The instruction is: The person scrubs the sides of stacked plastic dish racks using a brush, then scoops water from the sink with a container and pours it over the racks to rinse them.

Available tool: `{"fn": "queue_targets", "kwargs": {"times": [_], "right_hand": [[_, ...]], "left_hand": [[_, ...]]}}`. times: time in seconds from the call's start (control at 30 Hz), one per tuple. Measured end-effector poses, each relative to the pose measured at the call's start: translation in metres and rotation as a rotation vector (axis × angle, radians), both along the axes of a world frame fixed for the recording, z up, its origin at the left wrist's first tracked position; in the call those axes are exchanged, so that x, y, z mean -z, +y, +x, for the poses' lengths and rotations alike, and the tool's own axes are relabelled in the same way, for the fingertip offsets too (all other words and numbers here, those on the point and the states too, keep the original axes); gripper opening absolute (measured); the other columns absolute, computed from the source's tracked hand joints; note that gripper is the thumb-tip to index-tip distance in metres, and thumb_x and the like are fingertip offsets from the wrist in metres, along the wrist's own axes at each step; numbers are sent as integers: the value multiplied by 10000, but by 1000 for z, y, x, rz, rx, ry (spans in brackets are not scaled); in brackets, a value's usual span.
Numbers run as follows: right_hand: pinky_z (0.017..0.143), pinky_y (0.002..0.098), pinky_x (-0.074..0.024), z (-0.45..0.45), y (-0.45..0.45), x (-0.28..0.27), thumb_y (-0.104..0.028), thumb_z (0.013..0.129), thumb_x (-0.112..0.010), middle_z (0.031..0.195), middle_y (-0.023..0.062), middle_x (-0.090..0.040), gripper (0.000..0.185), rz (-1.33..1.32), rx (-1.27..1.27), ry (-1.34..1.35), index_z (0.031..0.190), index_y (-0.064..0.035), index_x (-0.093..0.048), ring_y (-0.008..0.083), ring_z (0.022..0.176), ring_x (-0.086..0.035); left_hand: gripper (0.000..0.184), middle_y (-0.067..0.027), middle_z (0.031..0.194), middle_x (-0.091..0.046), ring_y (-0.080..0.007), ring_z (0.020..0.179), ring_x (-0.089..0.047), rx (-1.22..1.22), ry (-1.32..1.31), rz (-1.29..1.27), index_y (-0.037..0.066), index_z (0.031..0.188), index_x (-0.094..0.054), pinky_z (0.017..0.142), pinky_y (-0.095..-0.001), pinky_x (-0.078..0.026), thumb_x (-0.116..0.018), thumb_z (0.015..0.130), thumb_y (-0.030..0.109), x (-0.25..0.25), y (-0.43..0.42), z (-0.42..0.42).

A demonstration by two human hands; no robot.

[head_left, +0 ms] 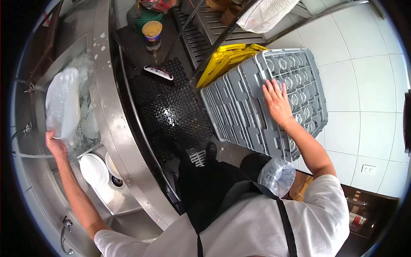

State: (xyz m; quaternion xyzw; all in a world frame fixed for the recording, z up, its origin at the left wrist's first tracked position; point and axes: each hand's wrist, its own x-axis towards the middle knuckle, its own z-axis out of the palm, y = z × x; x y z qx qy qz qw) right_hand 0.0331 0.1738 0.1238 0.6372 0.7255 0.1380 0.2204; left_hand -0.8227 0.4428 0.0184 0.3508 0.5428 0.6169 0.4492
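Observation:
My left hand (56,143) is closed on the near end of a long white platter (63,98), which lies tilted in the water of the far sink basin (90,124). Water blurs the platter's outline. On the other side, my right hand (278,103) rests with fingers stretched on the top edge of a stack of grey glass racks (244,100). Several upturned clear glasses (295,80) fill the compartments of the top rack, beside my fingers.
White plates (94,169) sit in the nearer basin. A metal rail (138,115) runs along the sink front. Black matting (167,103) covers the floor, with a white-and-dark object (159,72) on it. Yellow crates (227,60) lean behind the racks; a plastic-lined bin (277,176) stands near me.

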Motion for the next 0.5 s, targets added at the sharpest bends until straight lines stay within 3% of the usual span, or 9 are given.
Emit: {"fn": "queue_targets", "kwargs": {"times": [0.17, 0.23, 0.33, 0.43, 0.47, 0.5], "right_hand": [[1211, 576, -146, -1, 62, 2, -203, 950, -442, 1580, 151, -345, 574, 42, -106, -222, 1487, -3, -403, 292, 1522, -188], [1209, 581, -147, 0, 101, 5, -217, 945, -451, 1598, 152, -314, 582, 119, -73, -223, 1486, -8, -417, 290, 1517, -208], [1206, 578, -162, 14, 136, 26, -221, 933, -468, 1515, 155, -446, 500, 213, -65, -281, 1377, -10, -561, 298, 1461, -324], [1200, 561, -199, 11, 124, 11, -224, 918, -488, 1351, 148, -598, 409, -60, -296, -224, 1207, -9, -682, 309, 1350, -462], [1193, 503, -256, 19, 124, 14, -224, 906, -504, 1205, 134, -672, 352, -62, -414, -170, 1073, -10, -729, 305, 1263, -531], [1191, 483, -268, 26, 131, 18, -223, 904, -507, 1210, 142, -669, 352, -32, -390, -99, 1070, -6, -728, 300, 1262, -533]], "left_hand": [[61, -21, 900, -585, -185, 941, -596, 250, -102, 117, 68, 812, -574, 945, -362, -454, -622, 817, 105, -93, 26, 41], [69, -9, 871, -557, -166, 906, -578, 230, -73, 123, 70, 804, -562, 915, -343, -454, -619, 813, 107, -138, 13, 121], [70, 5, 845, -525, -142, 869, -554, 338, -27, 138, 70, 806, -556, 887, -318, -448, -612, 806, 112, -166, 0, 216], [63, 11, 852, -535, -124, 832, -529, 414, 35, 109, 88, 788, -553, 830, -285, -436, -589, 795, 139, -178, -25, 325], [60, 17, 826, -521, -118, 800, -504, 493, 137, 153, 91, 766, -550, 802, -278, -417, -589, 782, 134, -173, -29, 352], [59, 23, 800, -507, -112, 768, -478, 569, 241, 199, 94, 743, -547, 775, -271, -399, -589, 768, 128, -169, -33, 377]]}}
